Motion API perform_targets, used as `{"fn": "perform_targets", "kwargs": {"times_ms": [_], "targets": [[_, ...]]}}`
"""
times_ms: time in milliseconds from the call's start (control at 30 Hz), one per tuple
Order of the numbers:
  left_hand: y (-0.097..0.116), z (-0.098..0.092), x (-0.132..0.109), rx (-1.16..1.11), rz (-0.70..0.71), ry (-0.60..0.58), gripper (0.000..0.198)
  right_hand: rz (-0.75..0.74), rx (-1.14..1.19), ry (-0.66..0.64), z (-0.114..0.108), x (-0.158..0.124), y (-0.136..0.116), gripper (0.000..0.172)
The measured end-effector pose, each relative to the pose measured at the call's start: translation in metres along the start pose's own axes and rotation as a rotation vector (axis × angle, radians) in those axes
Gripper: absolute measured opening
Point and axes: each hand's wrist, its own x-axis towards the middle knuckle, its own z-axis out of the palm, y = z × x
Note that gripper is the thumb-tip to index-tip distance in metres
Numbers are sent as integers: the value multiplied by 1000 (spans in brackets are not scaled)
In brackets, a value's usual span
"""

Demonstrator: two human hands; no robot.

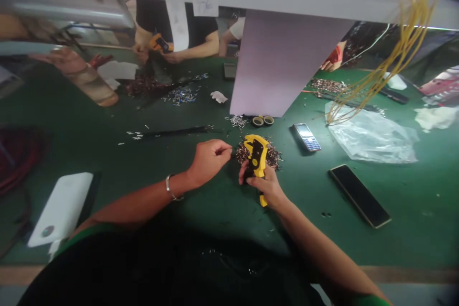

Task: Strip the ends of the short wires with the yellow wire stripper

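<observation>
My right hand point(264, 184) is closed around the handles of a yellow and black crimping tool point(256, 155), held upright over a small pile of metal wire ends point(273, 154). My left hand point(210, 158) is pinched on a thin dark wire point(229, 149) whose tip points into the tool's jaw. A bracelet sits on my left wrist. Both hands hover just above the green table point(222, 205).
A keypad phone point(307, 136) and a black smartphone point(359, 195) lie to the right, beside a clear plastic bag point(373, 136). Yellow wires point(405, 43) hang from the shelf. A white box point(60, 208) sits left. Tape rolls point(263, 120) lie ahead. Other people's hands work across the table.
</observation>
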Motion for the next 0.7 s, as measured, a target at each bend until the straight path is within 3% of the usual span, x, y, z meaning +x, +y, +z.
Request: {"fn": "perform_targets", "kwargs": {"times_ms": [200, 400, 500, 600, 700], "targets": [[0, 6, -4, -18, 67, 35, 17, -15, 0, -15, -1, 3, 9, 40], [-8, 2, 4, -7, 44, 146, 13, 68, 17, -107, -2, 0, 8, 45], [-13, 1, 8, -27, 7, 171, 12, 108, 18, -89, 0, -3, 10, 41], [-17, 3, 10, -37, -31, 154, 12, 48, -28, -45, 0, -6, 8, 40], [-18, 4, 10, -48, -40, 142, 12, -92, -248, 7, -1, -9, -1, 35]]}}
